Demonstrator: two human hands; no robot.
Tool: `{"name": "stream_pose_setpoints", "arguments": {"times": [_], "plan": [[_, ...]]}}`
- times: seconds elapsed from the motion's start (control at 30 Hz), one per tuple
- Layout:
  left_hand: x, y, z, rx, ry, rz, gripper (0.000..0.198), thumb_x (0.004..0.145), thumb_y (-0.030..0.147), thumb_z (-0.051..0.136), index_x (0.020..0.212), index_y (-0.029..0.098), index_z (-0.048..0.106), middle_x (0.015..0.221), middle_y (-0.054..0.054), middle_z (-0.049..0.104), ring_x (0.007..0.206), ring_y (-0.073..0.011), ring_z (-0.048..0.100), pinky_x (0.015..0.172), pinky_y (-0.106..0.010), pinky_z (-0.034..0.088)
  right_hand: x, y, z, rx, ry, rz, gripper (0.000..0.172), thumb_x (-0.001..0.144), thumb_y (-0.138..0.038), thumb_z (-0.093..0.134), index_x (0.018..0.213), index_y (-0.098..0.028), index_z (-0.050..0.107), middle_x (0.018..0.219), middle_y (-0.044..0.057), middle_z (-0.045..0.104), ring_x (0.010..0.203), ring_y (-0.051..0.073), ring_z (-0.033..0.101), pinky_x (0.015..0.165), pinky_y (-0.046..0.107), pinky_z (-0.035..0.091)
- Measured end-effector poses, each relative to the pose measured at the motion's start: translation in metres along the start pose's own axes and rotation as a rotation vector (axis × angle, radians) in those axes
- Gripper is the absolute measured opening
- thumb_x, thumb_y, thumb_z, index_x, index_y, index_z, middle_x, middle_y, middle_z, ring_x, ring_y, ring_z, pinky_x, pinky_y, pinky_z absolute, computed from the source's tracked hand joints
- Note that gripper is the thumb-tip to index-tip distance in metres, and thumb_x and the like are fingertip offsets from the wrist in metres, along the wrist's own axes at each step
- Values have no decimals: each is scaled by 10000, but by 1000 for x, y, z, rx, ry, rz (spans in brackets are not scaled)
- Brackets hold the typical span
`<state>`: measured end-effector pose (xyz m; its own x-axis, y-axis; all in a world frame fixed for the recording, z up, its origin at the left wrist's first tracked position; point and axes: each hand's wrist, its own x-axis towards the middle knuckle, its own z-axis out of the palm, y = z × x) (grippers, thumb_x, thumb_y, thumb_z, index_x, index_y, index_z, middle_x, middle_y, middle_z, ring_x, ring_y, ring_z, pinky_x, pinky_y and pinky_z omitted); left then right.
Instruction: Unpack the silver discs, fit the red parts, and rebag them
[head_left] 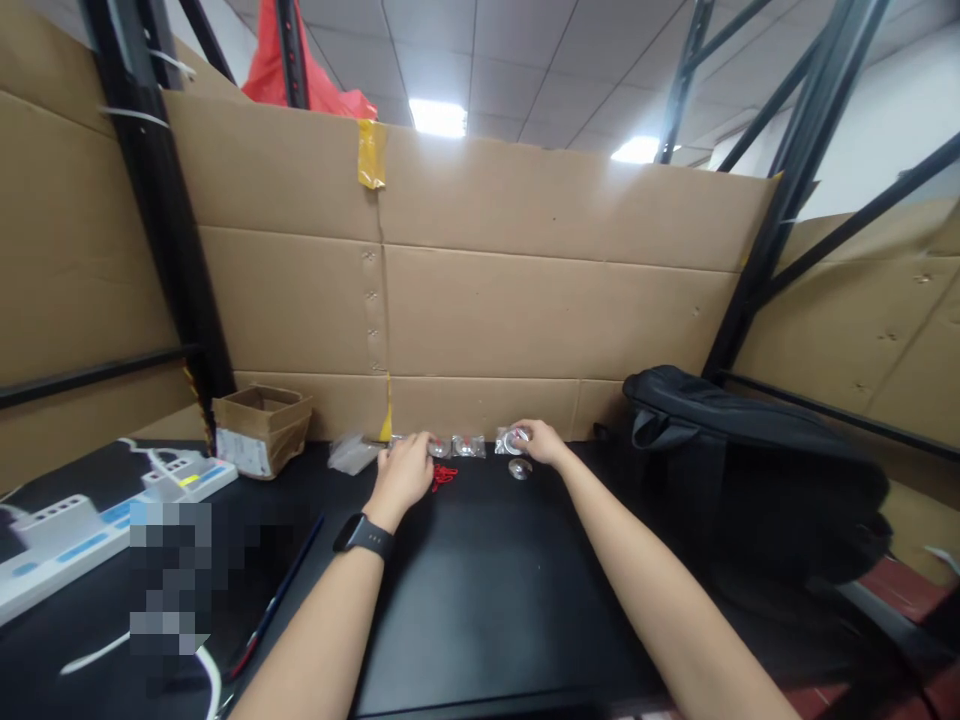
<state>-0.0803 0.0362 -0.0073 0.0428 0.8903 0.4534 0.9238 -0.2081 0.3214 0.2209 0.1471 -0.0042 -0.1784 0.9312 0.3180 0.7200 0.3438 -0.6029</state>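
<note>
Both my arms reach to the far edge of a black table (pixel 480 590), by the cardboard wall. My left hand (pixel 405 470), with a black watch on its wrist, is curled over small clear packets (pixel 467 446) and touches a bunch of red string (pixel 444 476). My right hand (pixel 538 441) is closed round a small shiny round metal piece (pixel 514 438). Another small metal piece (pixel 520 468) lies on the table just below that hand. What the left fingers hold is hidden.
An open cardboard box (pixel 262 428) and a crumpled clear bag (pixel 352 453) sit at the back left. White power strips (pixel 82 520) lie at the left. A black backpack (pixel 750 470) fills the right side. Black rack posts (pixel 161 220) and cardboard walls (pixel 555 300) enclose the table.
</note>
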Motion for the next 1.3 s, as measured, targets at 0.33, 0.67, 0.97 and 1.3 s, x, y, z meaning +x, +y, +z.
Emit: {"name": "stream_pose_setpoints", "arguments": {"times": [0.33,0.67,0.97,1.3], "plan": [[3,-27,-1,-85,-141,92,149,827,261,650,961,262,714,1029,-27,725,1035,-219,638,875,-314,429,19,14,33,-132,14,83,378,700,-361,804,996,-182,651,781,31,705,716,170,640,678,247,454],[-4,-5,4,60,-136,81,126,706,293,779,807,242,723,1019,-72,633,1090,-298,550,934,-398,390,-44,6,12,-150,-38,-77,352,752,-314,737,1083,-195,722,1083,101,728,981,241,668,865,306,473],[-7,6,14,63,-112,148,90,818,248,652,847,255,736,985,-75,645,1065,-276,563,962,-396,373,-59,3,11,-147,-77,-109,460,748,-299,735,1196,-214,671,1129,96,720,1020,250,673,862,312,481],[-5,11,10,31,-100,167,118,850,237,604,780,236,698,995,-71,676,1056,-266,558,1013,-419,328,-55,11,10,-34,-85,-101,434,691,-173,771,1115,-205,684,1007,51,719,831,177,651,808,296,484]]}}
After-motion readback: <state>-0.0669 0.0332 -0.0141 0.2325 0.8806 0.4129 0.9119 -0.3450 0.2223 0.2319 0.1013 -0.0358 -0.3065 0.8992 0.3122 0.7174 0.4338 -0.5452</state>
